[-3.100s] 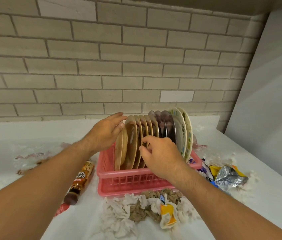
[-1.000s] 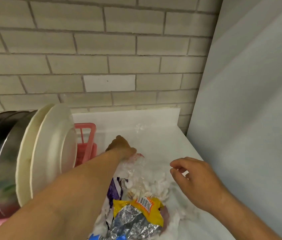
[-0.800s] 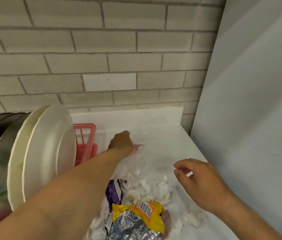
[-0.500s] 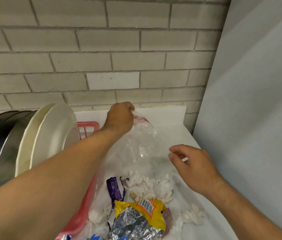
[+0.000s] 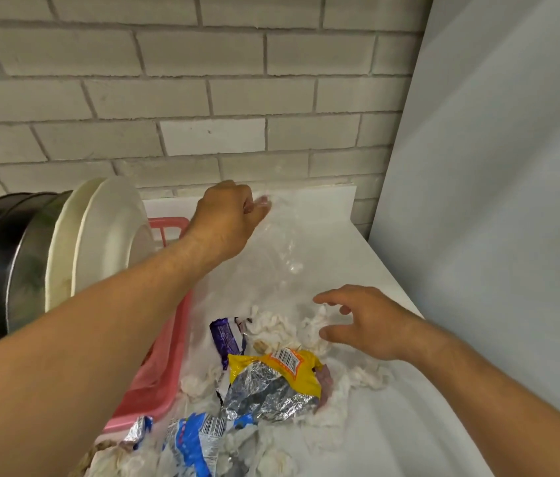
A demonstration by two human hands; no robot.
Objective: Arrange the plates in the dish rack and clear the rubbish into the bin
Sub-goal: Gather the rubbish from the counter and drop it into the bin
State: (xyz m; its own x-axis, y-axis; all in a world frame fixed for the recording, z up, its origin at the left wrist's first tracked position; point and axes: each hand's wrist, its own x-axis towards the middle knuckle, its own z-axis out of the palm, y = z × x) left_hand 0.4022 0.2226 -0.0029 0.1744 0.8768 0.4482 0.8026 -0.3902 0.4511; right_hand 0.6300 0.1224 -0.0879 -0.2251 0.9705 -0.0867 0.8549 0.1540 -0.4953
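left hand [image 5: 227,225] pinches the bag [image 5: 271,270] top; it drapes down toward the spread right hand [image 5: 371,328], just over tissues [image 5: 271,327].

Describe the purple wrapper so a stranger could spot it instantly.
Find the pink dish rack on the white counter; a heap of rubbish lies along its right side. The purple wrapper sits at the heap's left edge, just beyond the yellow-and-foil packet, beside white tissue scraps: the only purple piece there.
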